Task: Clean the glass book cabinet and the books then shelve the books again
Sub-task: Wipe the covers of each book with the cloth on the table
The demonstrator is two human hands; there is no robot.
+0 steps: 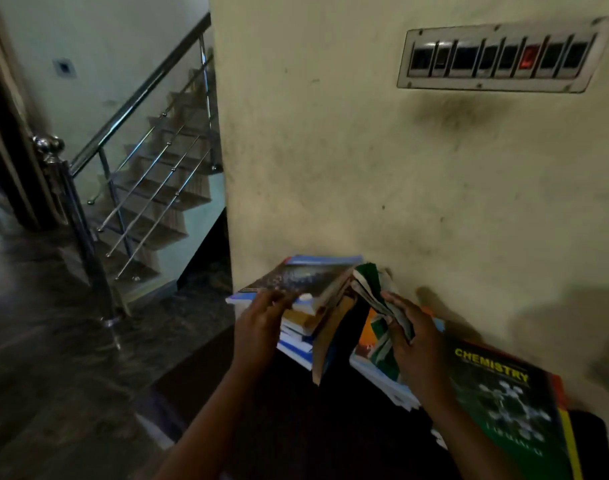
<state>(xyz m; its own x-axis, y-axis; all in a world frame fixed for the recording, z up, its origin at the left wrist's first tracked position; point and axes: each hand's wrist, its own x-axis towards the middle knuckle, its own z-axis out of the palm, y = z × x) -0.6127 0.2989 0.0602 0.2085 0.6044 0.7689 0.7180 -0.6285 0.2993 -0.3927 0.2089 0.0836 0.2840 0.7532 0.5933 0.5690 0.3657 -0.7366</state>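
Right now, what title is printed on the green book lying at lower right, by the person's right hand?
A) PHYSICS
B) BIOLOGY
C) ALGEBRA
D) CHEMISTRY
D: the yellow capitals across the top of the green book, just beside the right hand, read CHEMISTRY.

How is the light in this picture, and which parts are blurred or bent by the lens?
Head view: dim overall, a broad shadow on the wall at right; the switch panel looks soft and skewed by the wide lens; left hand and right hand slightly blurred; the Chemistry book title is readable.
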